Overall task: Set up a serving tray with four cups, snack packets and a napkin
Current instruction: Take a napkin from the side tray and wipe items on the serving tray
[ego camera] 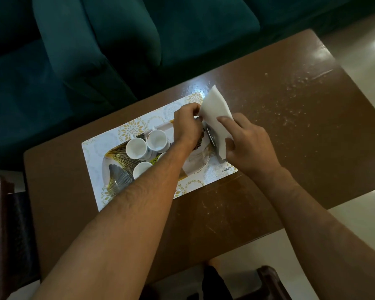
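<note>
1. A serving tray (pixel 112 169) with a gold and grey fan pattern is seen lying on a white placemat (pixel 91 152) printed with gold flowers, and the placemat is laid on the brown surface (pixel 290 126).
2. White cups (pixel 136 148) are stood upright in the tray's middle; three are plainly counted, and the rim of a fourth is partly hidden by the left forearm.
3. A bit of yellow packet (pixel 154 161) is glimpsed between the cups and the forearm; how many packets there are cannot be told.
4. One white napkin (pixel 214 113) is held over the tray's right end, its upper corner raised above the placemat's far edge.
5. The napkin's left edge is pinched by the left hand (pixel 187 124), fingers curled together on it.
6. The napkin's lower right part is gripped by the right hand (pixel 247 146), between curled thumb and fingers.
7. The tray's left end is left bare of cups.
8. Open surface is seen right of the placemat and along the near edge; a green sofa (pixel 95 50) is set just behind the far edge.
</note>
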### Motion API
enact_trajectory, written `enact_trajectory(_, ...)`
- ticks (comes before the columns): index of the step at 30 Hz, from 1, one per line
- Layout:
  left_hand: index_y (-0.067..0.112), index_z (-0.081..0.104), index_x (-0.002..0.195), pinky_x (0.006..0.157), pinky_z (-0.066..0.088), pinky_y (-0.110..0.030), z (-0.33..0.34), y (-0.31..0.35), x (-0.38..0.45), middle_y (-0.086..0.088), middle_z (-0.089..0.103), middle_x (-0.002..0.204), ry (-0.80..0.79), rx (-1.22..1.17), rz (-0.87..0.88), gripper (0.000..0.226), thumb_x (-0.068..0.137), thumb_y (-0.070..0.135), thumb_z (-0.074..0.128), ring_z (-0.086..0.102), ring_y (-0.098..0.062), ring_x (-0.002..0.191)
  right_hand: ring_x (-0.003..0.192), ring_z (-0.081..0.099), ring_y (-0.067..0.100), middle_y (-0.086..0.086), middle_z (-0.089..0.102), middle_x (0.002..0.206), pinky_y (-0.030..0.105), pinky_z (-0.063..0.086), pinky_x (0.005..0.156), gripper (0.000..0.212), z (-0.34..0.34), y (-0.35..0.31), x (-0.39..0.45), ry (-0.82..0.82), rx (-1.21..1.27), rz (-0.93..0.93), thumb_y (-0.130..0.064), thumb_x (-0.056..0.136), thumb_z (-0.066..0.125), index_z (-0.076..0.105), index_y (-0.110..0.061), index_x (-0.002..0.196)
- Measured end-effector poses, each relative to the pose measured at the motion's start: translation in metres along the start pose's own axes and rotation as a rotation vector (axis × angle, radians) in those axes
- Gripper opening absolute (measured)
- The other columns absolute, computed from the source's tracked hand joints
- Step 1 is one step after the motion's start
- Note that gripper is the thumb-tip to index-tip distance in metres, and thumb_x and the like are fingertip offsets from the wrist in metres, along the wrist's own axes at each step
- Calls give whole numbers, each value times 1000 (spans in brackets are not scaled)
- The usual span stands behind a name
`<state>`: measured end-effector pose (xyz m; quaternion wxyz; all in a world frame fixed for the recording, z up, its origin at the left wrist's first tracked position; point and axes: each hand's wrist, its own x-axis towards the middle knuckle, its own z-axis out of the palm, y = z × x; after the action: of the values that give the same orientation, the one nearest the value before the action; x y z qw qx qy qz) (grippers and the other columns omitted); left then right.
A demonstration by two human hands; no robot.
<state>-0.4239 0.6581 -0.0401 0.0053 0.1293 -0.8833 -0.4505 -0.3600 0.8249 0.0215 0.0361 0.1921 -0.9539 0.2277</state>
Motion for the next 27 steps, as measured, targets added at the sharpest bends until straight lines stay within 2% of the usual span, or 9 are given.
enact_trajectory(2, 10, 76, 94, 69, 49, -18, 2, -1, 0, 6, 70, 87, -23, 23, -7, 18, 88, -5, 67, 66, -13, 84, 79, 70, 40, 18, 67, 120, 41, 59, 65, 59, 3, 1, 0, -18, -6, 25, 5, 78, 71, 62, -2, 136)
enact_trajectory(4, 10, 76, 104, 79, 48, -22, 3, 0, 0, 6, 70, 96, -33, 20, 17, 25, 89, -6, 66, 63, -13, 94, 79, 69, 40, 16, 67, 120, 43, 60, 66, 59, 6, 2, 1, -36, -10, 46, 4, 79, 70, 61, -4, 137)
enact_trajectory(9, 13, 66, 129, 89, 47, -13, 6, 0, 0, -3, 69, 130, -103, -28, 74, 54, 86, -19, 56, 58, -11, 121, 79, 70, 39, 15, 67, 117, 42, 62, 67, 57, 16, 2, 5, -90, -14, 62, 1, 79, 71, 61, -7, 134)
enact_trajectory(11, 14, 66, 131, 86, 47, -8, 7, -2, 0, -3, 69, 131, -141, -39, 87, 55, 87, -17, 56, 59, -11, 121, 82, 71, 36, 14, 67, 119, 45, 63, 70, 56, 20, 2, 5, -107, -27, 89, -2, 82, 71, 59, -7, 136)
enact_trajectory(14, 15, 65, 129, 88, 49, -14, 10, -4, 0, -2, 70, 129, -170, -40, 99, 51, 89, -15, 56, 61, -15, 122, 83, 70, 33, 13, 65, 122, 43, 63, 71, 55, 26, 3, 4, -111, -25, 126, -4, 84, 72, 58, -8, 137)
enact_trajectory(17, 17, 63, 127, 86, 48, -9, 10, -6, 0, 1, 67, 127, -156, -74, 79, 46, 91, -13, 58, 61, -14, 121, 87, 70, 36, 14, 65, 124, 42, 59, 71, 54, 29, 3, 4, -97, 13, 149, -7, 86, 71, 58, -9, 138)
enact_trajectory(21, 15, 62, 128, 78, 49, -6, 10, -6, 1, 2, 67, 124, -130, -108, 61, 42, 94, -10, 61, 61, -13, 119, 96, 69, 36, 13, 64, 125, 43, 58, 78, 65, 32, 8, 5, -80, 44, 216, -11, 87, 72, 51, -18, 149)
enact_trajectory(24, 15, 62, 128, 74, 50, -5, 13, -7, -1, 4, 66, 120, -144, -126, 44, 42, 95, -11, 58, 61, -12, 117, 96, 70, 34, 11, 65, 124, 47, 61, 81, 84, 30, 8, 3, -51, 78, 238, -20, 88, 73, 32, -28, 161)
enact_trajectory(27, 13, 61, 131, 78, 45, -7, 15, -7, -2, 2, 65, 122, -147, -113, 49, 42, 96, -10, 57, 59, -12, 118, 105, 72, 36, 14, 66, 132, 53, 62, 90, 101, 28, 10, 3, -7, 123, 329, -27, 87, 78, 14, -22, 164)
